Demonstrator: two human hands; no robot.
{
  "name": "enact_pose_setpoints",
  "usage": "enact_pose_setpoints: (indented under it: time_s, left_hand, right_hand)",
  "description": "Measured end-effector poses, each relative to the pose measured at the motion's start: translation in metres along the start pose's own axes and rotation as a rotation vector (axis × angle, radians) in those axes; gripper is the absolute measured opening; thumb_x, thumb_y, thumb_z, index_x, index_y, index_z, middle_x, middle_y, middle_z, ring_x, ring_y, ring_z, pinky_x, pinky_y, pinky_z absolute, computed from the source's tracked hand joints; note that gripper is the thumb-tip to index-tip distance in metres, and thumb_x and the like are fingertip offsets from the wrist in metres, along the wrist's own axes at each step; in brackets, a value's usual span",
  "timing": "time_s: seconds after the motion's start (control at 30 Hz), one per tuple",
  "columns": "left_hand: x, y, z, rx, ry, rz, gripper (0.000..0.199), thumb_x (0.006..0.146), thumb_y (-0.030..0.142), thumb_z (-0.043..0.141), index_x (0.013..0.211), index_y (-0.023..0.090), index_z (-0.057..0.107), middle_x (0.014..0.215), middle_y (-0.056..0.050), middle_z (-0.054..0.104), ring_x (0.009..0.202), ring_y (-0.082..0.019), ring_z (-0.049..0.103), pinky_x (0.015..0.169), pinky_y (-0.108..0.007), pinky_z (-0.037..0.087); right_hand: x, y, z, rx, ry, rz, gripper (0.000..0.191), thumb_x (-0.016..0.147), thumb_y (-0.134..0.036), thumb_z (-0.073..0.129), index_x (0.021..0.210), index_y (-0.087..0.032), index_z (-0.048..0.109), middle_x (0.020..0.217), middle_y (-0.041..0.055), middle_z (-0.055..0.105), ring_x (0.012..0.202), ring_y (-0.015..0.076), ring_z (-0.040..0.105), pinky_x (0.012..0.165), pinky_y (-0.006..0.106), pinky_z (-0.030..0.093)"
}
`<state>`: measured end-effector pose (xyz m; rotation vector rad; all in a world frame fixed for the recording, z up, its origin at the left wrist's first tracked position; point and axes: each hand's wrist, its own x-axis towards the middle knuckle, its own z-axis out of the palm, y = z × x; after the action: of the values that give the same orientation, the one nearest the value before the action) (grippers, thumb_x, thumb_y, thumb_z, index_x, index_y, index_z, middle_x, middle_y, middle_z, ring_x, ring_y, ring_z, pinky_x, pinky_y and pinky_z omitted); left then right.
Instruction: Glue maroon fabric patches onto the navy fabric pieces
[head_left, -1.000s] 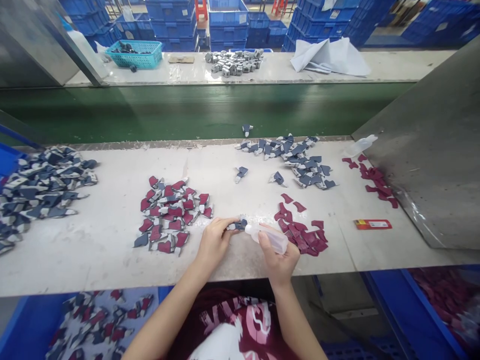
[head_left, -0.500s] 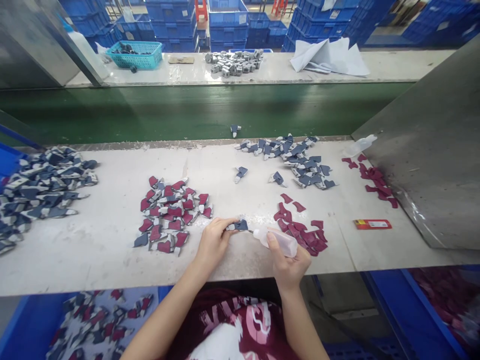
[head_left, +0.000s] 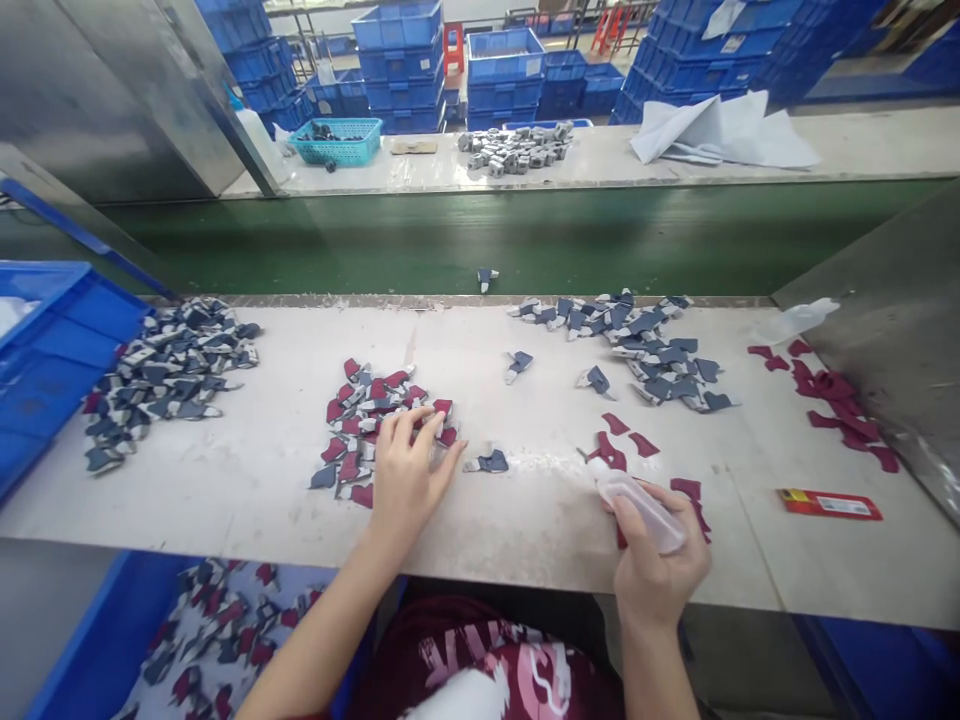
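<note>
My left hand [head_left: 411, 468] reaches over the right side of a pile of small grey parts with maroon faces [head_left: 350, 425]. Its fingers and thumb are apart; whether they touch a part beneath them is hidden. Just right of the thumb, a single grey part with a dark blue face [head_left: 493, 461] lies on the table. My right hand [head_left: 664, 550] is wrapped around a translucent squeeze bottle [head_left: 645, 510], tilted with its thin nozzle pointing up and left. Loose maroon pieces [head_left: 610, 452] lie by the nozzle and partly under that hand.
Blue-faced parts are heaped at the back right [head_left: 660, 355] and far left, by a blue crate [head_left: 60, 350]. More maroon pieces [head_left: 840, 405], another bottle [head_left: 799, 322] and a red packet [head_left: 829, 504] lie right. A green strip [head_left: 390, 245] runs behind the table.
My left hand has let go of the blue-faced part and moved left to the maroon-faced pile. My right hand has drawn the bottle away rightward, over the maroon pieces. The view has shifted.
</note>
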<state>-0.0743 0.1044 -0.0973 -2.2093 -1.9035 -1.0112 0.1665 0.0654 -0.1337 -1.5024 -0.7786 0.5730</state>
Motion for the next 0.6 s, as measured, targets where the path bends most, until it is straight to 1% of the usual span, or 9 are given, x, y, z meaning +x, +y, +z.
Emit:
enact_pose_setpoints:
  time_s: [0.1,0.2,0.27,0.37,0.43,0.53,0.6]
  left_hand:
    - [0.004,-0.006,0.001,0.176,0.031,-0.053,0.023,0.089,0.034,0.071,0.106,0.018,0.073,0.106,-0.012,0.072,0.102,-0.033,0.057,0.086,-0.046,0.047]
    - [0.003,-0.003,0.007,0.242,0.025,-0.056,0.023,0.086,0.035,0.075,0.1,0.016,0.074,0.102,-0.011,0.074,0.101,-0.034,0.057,0.081,-0.045,0.044]
    - [0.002,0.0,0.01,0.265,0.036,-0.046,0.023,0.084,0.035,0.078,0.096,0.015,0.075,0.099,-0.01,0.075,0.1,-0.034,0.056,0.081,-0.044,0.043]
    - [0.003,0.001,0.014,0.299,0.057,-0.023,0.021,0.082,0.032,0.079,0.092,0.015,0.074,0.096,-0.009,0.075,0.098,-0.033,0.057,0.079,-0.042,0.042]
    - [0.004,0.0,0.017,0.312,0.066,-0.016,0.019,0.082,0.032,0.079,0.088,0.015,0.073,0.094,-0.009,0.074,0.097,-0.032,0.058,0.078,-0.041,0.042]
    - [0.006,0.001,0.022,0.324,0.079,-0.037,0.017,0.082,0.03,0.077,0.081,0.015,0.07,0.087,-0.009,0.071,0.093,-0.031,0.06,0.075,-0.04,0.042]
    - [0.006,0.003,0.025,0.339,0.082,-0.066,0.016,0.08,0.029,0.076,0.078,0.015,0.069,0.083,-0.009,0.069,0.089,-0.03,0.06,0.073,-0.039,0.043]
  right_hand:
    - [0.005,-0.003,0.005,0.059,-0.041,0.024,0.042,0.064,-0.04,0.087,0.09,-0.019,0.062,0.081,0.0025,0.069,0.077,0.0208,0.068,0.072,0.033,0.054]
    - [0.004,-0.007,0.014,0.118,-0.096,0.038,0.046,0.063,-0.038,0.089,0.093,-0.02,0.06,0.088,0.0045,0.071,0.086,0.0233,0.07,0.082,0.04,0.054]
    - [0.004,-0.009,0.02,0.096,-0.124,0.042,0.047,0.064,-0.039,0.088,0.096,-0.02,0.06,0.091,0.006,0.07,0.087,0.0232,0.068,0.084,0.041,0.053]
    - [0.005,-0.012,0.028,0.012,-0.152,0.033,0.048,0.065,-0.042,0.087,0.099,-0.02,0.061,0.094,0.0072,0.071,0.084,0.0203,0.064,0.081,0.038,0.051]
    - [0.007,-0.013,0.032,-0.038,-0.168,0.048,0.049,0.067,-0.045,0.085,0.103,-0.019,0.063,0.099,0.009,0.071,0.084,0.0201,0.063,0.079,0.038,0.051]
    - [0.011,-0.013,0.038,-0.06,-0.195,0.082,0.055,0.067,-0.047,0.085,0.11,-0.02,0.065,0.114,0.0126,0.071,0.095,0.024,0.066,0.085,0.041,0.053]
    - [0.013,-0.012,0.042,-0.058,-0.215,0.076,0.057,0.069,-0.048,0.083,0.115,-0.021,0.064,0.123,0.0137,0.07,0.104,0.0272,0.067,0.09,0.044,0.053]
